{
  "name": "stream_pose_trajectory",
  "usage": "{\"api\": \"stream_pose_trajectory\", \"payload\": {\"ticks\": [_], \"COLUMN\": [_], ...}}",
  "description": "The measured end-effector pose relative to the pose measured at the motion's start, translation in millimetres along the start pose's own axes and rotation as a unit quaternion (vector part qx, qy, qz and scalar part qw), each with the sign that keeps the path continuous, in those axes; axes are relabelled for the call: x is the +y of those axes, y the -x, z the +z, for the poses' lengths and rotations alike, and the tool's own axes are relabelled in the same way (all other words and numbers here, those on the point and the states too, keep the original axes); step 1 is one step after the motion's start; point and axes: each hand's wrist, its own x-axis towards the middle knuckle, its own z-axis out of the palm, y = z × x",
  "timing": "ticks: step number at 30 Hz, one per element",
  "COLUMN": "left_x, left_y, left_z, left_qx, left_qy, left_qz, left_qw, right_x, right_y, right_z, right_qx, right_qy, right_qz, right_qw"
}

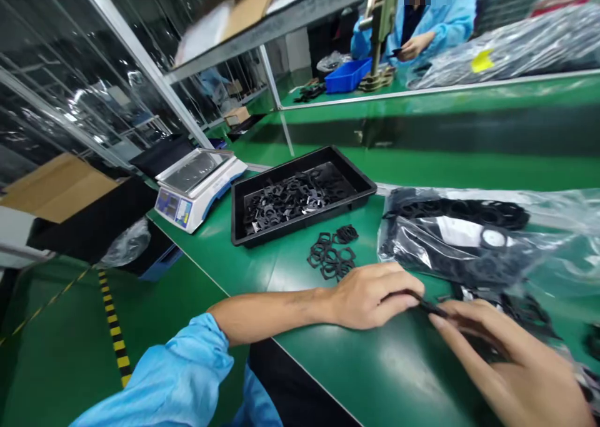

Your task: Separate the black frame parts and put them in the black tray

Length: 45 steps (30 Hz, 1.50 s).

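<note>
Between my two hands is a thin black part [430, 306], seen nearly edge-on above the green table. My left hand [370, 296] pinches its left end between thumb and fingers. My right hand [506, 358] grips the other end with its fingertips; it is slightly blurred. Just beyond my left wrist lies a loose group of flat black ring-shaped parts [330, 255]. Behind them a black tray [300, 224] holds a heap of similar small black pieces. More black parts [525, 311] lie beyond my right hand, partly covered by it.
A clear plastic bag [450, 246] of black parts lies at the right. A white weighing scale [197, 183] stands left of the tray. An open cardboard box [56, 186] is at far left. Across the table a co-worker in blue sits by a press [379, 33] and blue bin [347, 75].
</note>
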Motion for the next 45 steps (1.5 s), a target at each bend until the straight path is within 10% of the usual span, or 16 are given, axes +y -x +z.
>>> {"api": "stream_pose_trajectory", "payload": {"ticks": [3, 7, 12, 16, 20, 26, 38, 45], "left_x": [-5.5, -28.5, -68.8, -53.8, -20.9, -33.1, -32.6, 3.6], "left_y": [-8.0, -11.4, 6.0, 28.8, 33.6, 6.2, 29.7, 2.0], "left_z": [-26.3, -108.9, -187.4, -167.4, -116.7, -78.1, -81.3, -71.9], "left_qx": [0.077, 0.193, 0.114, 0.082, -0.078, -0.136, -0.010, 0.092], "left_qy": [-0.066, -0.231, -0.386, -0.397, -0.302, -0.344, -0.232, -0.185], "left_qz": [0.032, 0.013, -0.179, -0.134, -0.057, -0.105, -0.085, -0.034], "left_qw": [0.994, 0.954, 0.898, 0.904, 0.948, 0.923, 0.969, 0.978], "right_x": [3.4, 10.6, 12.0, 8.1, 5.5, 7.5, 5.2, 4.4], "right_y": [-4.1, -6.1, -0.4, 2.0, 3.2, 4.6, 8.0, 4.8], "right_z": [-6.5, -18.6, -21.1, -17.3, -15.3, -13.4, -16.5, -20.0], "right_qx": [0.030, 0.025, -0.115, -0.163, -0.162, -0.144, -0.141, -0.125], "right_qy": [0.093, 0.272, 0.320, 0.311, 0.311, 0.307, 0.284, 0.257], "right_qz": [-0.037, -0.080, -0.035, 0.010, 0.037, 0.029, 0.068, 0.082], "right_qw": [0.995, 0.959, 0.940, 0.936, 0.936, 0.940, 0.946, 0.955]}}
